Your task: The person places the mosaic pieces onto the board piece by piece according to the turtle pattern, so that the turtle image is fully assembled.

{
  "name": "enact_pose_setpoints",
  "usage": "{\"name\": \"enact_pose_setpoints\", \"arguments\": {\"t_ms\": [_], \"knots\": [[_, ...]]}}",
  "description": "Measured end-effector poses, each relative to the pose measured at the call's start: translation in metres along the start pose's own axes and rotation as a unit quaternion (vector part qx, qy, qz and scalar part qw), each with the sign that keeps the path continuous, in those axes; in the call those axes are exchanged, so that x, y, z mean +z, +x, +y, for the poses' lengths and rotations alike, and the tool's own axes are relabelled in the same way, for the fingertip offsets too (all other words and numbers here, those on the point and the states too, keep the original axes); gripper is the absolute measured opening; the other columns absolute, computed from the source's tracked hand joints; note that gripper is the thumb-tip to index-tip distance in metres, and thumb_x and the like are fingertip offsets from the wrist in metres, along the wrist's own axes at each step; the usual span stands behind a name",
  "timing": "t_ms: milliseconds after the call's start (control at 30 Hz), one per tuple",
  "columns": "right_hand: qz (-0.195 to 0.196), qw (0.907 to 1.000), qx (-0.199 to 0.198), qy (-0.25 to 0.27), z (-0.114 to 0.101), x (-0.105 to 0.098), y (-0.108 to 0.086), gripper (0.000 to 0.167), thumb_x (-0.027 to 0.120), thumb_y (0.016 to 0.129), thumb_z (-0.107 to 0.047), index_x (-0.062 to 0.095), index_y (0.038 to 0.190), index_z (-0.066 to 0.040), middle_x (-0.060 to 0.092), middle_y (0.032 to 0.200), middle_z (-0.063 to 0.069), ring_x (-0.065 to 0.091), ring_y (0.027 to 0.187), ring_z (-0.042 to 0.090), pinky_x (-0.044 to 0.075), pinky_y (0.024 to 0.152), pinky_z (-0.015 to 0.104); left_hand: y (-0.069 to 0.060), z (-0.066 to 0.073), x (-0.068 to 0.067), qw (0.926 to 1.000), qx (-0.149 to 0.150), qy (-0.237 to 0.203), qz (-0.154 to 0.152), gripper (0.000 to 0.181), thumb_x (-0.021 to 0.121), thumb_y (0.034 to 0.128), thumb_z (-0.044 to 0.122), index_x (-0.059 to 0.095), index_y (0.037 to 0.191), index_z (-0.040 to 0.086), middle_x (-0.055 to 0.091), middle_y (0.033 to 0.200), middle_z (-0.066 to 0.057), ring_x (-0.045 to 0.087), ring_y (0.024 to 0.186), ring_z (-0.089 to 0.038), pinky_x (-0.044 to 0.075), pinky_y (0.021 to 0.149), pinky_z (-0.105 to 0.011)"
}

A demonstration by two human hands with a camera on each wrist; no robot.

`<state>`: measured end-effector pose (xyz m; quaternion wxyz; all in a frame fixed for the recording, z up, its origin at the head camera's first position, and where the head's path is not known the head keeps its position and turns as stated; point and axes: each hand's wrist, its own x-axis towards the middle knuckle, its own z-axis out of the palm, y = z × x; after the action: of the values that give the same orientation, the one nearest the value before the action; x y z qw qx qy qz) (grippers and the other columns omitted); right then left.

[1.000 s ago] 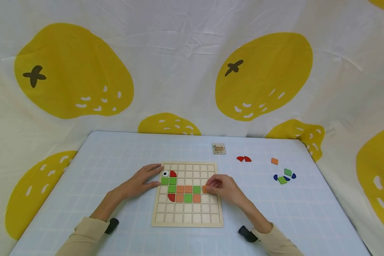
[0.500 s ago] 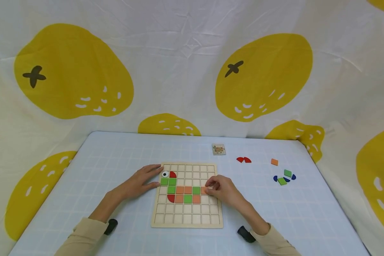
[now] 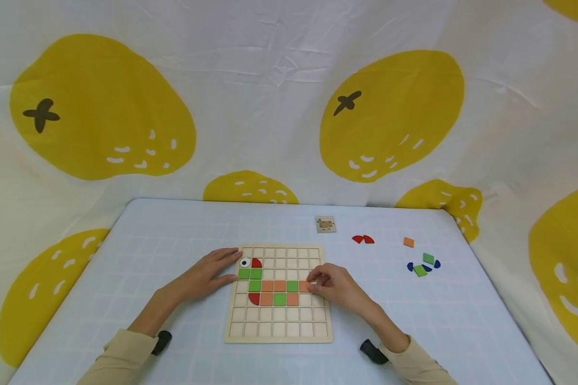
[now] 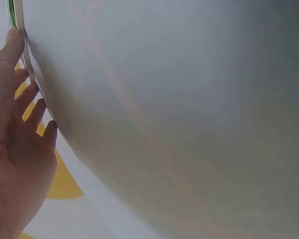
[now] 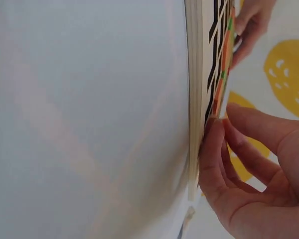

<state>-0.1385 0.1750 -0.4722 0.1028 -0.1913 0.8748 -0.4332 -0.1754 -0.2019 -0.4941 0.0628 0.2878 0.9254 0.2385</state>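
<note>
— How far along?
— Partway, I'd guess: flat square orange tile (image 3: 303, 286) sits in the pale wooden grid board (image 3: 278, 339); flat red wedges (image 3: 369, 239) and green squares (image 3: 420, 270) are still loose.
— Grip?
— Right hand (image 3: 336, 286): narrow, hiding the tile's edge, can't tell if it's pinching. Left hand (image 3: 199, 275): fingers spread, touching the board.

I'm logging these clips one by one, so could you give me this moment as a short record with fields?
Left hand: fingers at left edge of board
Right hand: holds end orange square on the board
Also on board: eye piece, two red pieces, five green squares, four other orange squares
Loose, to the right: two red wedges, one orange tile, two green tiles, three blue pieces
Picture card: beyond the board
</note>
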Motion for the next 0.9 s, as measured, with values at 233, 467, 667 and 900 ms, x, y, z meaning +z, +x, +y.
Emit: {"name": "enact_pose_setpoints", "arguments": {"t_ms": [233, 467, 667, 900], "knots": [[-0.008, 0.9999, -0.008, -0.012, 0.003, -0.007, -0.004, 0.010, 0.073, 0.097, -0.012, 0.072, 0.106, -0.008, 0.068, 0.101, -0.002, 0.064, 0.090, 0.017, 0.056, 0.083, 0.026, -0.002, 0.000, 0.000, 0.9998, 0.003, 0.017, 0.006, 0.065, 0.067, 0.1009, 0.037, 0.044, 0.157, 0.014, 0.041, 0.161, -0.011, 0.035, 0.148, -0.039, 0.033, 0.117, -0.061], [-0.008, 0.9996, -0.006, -0.028, 0.008, -0.014, -0.007, 0.009, 0.073, 0.096, -0.012, 0.072, 0.105, -0.009, 0.069, 0.101, -0.004, 0.064, 0.090, 0.016, 0.056, 0.083, 0.026, -0.004, 0.003, -0.002, 0.9994, 0.000, 0.034, -0.002, 0.065, 0.066, 0.1015, 0.036, 0.043, 0.158, 0.012, 0.039, 0.162, -0.013, 0.033, 0.148, -0.041, 0.031, 0.117, -0.062], [-0.003, 0.9995, -0.006, -0.031, 0.012, -0.019, -0.011, 0.010, 0.073, 0.096, -0.011, 0.073, 0.105, -0.008, 0.069, 0.101, -0.003, 0.064, 0.089, 0.016, 0.057, 0.083, 0.025, -0.004, 0.003, -0.002, 0.9987, -0.006, 0.051, -0.005, 0.065, 0.064, 0.1019, 0.039, 0.042, 0.159, 0.014, 0.039, 0.162, -0.012, 0.029, 0.150, -0.043, 0.028, 0.118, -0.063], [0.002, 0.9993, -0.003, -0.037, 0.017, -0.025, -0.014, 0.011, 0.073, 0.097, -0.013, 0.073, 0.106, -0.008, 0.070, 0.105, -0.001, 0.064, 0.091, 0.015, 0.056, 0.084, 0.025, -0.003, -0.001, 0.001, 0.9987, -0.001, 0.052, 0.000, 0.066, 0.062, 0.1022, 0.044, 0.042, 0.159, 0.017, 0.039, 0.163, -0.009, 0.029, 0.150, -0.042, 0.028, 0.118, -0.064]]}}
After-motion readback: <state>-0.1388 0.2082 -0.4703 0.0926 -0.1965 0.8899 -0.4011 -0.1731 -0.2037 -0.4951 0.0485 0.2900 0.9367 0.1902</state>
